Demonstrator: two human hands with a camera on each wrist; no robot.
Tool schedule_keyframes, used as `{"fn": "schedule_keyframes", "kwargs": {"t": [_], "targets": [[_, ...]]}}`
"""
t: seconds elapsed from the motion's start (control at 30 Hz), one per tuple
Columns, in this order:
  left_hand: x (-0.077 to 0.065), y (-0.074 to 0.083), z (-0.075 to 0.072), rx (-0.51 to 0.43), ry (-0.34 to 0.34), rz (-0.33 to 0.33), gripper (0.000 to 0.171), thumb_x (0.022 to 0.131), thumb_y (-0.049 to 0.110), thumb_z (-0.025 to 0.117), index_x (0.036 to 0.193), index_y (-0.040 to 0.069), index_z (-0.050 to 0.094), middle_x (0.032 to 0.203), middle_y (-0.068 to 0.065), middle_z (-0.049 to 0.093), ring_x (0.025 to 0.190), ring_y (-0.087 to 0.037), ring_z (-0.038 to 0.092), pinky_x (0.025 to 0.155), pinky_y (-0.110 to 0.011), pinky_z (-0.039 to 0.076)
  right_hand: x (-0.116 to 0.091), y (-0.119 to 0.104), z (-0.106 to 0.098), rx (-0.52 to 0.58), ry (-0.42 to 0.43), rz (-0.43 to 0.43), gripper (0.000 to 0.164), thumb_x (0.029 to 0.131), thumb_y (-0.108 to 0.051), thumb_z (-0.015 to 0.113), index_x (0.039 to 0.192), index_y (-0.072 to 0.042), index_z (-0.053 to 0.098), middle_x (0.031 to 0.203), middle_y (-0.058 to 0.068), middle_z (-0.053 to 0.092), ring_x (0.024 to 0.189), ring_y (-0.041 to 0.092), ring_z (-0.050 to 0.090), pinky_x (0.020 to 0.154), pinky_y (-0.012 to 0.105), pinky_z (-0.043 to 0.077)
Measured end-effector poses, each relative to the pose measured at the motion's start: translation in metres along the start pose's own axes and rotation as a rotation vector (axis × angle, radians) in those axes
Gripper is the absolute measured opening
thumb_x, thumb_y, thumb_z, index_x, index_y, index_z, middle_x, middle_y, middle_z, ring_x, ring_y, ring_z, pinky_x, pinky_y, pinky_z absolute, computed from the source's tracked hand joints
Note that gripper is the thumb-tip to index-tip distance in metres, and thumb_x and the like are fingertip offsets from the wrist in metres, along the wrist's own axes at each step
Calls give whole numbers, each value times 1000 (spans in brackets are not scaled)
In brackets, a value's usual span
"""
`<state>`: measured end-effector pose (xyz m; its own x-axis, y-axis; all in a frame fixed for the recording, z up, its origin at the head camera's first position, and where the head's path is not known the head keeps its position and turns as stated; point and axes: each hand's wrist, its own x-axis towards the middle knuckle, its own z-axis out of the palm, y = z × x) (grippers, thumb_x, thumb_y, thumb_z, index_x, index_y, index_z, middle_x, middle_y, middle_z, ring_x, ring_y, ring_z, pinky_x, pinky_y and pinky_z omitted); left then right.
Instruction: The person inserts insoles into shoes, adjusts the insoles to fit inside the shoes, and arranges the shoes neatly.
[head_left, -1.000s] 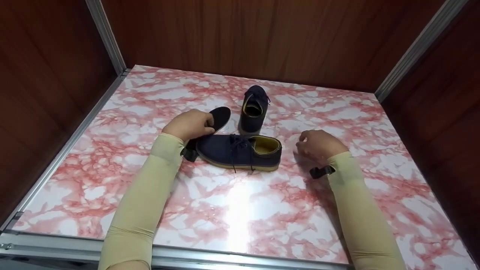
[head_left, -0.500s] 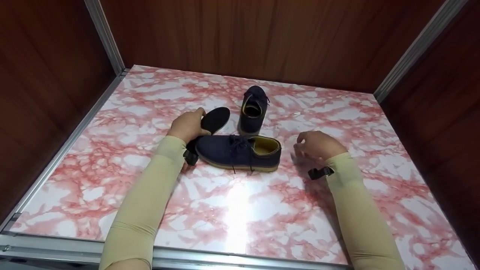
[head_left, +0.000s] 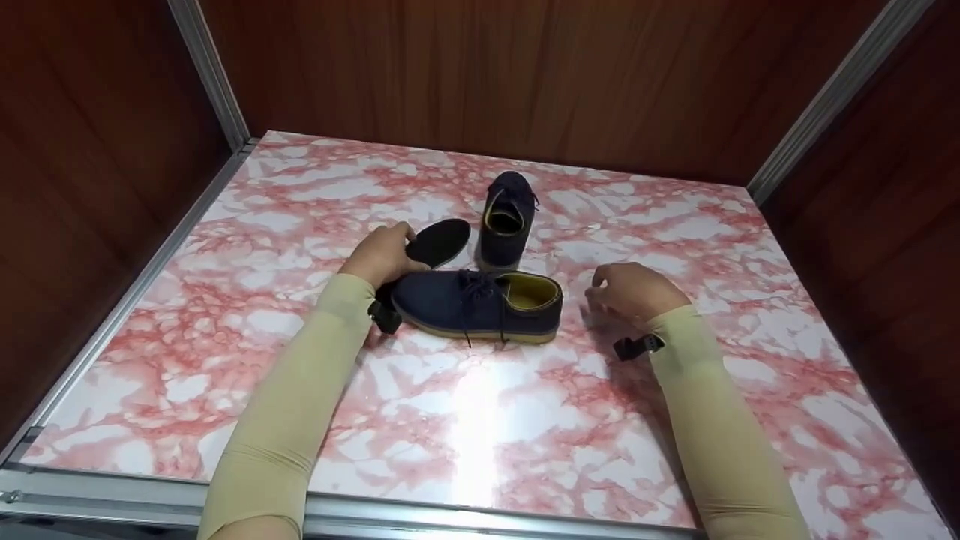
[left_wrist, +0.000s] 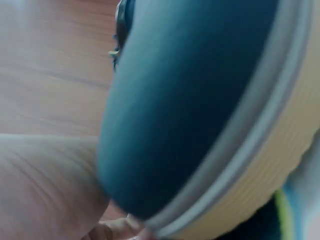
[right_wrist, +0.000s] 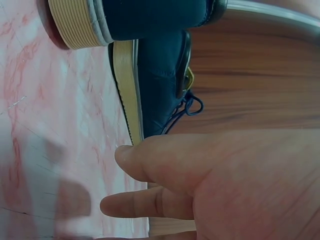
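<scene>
My left hand point(head_left: 381, 255) pinches a black insole point(head_left: 441, 241) between thumb and fingers. The insole's rounded end points toward the back, and its other end is hidden behind the hand. Just in front lies a dark navy lace-up shoe point(head_left: 431, 300) on its sole, toe to the left. Its toe fills the left wrist view, with the left thumb side close beside it. A matching shoe point(head_left: 510, 241) stands behind, toe toward the back wall. My right hand point(head_left: 637, 291) hovers right of the near shoe's heel; its fingers point(right_wrist: 150, 202) are loosely extended and hold nothing.
The tabletop point(head_left: 585, 420) has a red and white marbled pattern. Dark wooden panels point(head_left: 555, 82) enclose it at the back and both sides, with metal rails along the edges. Loose laces point(head_left: 480, 289) hang over the near shoe's side.
My left hand has shifted slightly right and its fingers have moved onto the insole's left edge. The insole's rounded end has swung a little to the right. Right hand and shoes stay nearly still.
</scene>
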<state>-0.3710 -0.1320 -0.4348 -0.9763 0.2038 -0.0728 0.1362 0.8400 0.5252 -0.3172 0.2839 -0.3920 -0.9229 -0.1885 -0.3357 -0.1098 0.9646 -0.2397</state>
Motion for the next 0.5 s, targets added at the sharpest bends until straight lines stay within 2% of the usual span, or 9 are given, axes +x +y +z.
{"fn": "schedule_keyframes", "kwargs": {"t": [0.1, 0.27, 0.4, 0.5], "targets": [[1, 2, 0, 2, -24, -8, 71, 96, 39, 85, 152, 10, 52, 142, -23, 66, 133, -41, 63, 118, -55, 48, 0, 0, 1, 4, 11, -4, 41, 107, -39, 60, 136, -11, 69, 108, 9, 77, 107, 27, 66, 102, 53, 52], [3, 2, -3, -52, -43, -7, 75, 97, 29, 86, 158, 16, 45, 150, -25, 61, 138, -41, 61, 118, -55, 48, 0, 1, 1, -1, 19, -8, 38, 108, -39, 58, 132, -11, 70, 101, 10, 77, 96, 26, 67, 93, 48, 51], [5, -3, -5, -55, -21, 7, 72, 101, 20, 80, 162, 19, 41, 156, -27, 56, 143, -43, 58, 120, -57, 46, 0, 2, 2, -7, 29, -7, 41, 107, -38, 59, 135, -10, 70, 115, 11, 74, 100, 26, 66, 92, 47, 51], [5, -9, -6, -36, -6, 0, 63, 106, 18, 71, 162, 19, 43, 158, -27, 57, 144, -44, 58, 120, -58, 46, 0, 1, 3, -3, 28, -8, 41, 107, -37, 60, 136, -10, 71, 118, 12, 74, 104, 28, 66, 95, 49, 52]]}}
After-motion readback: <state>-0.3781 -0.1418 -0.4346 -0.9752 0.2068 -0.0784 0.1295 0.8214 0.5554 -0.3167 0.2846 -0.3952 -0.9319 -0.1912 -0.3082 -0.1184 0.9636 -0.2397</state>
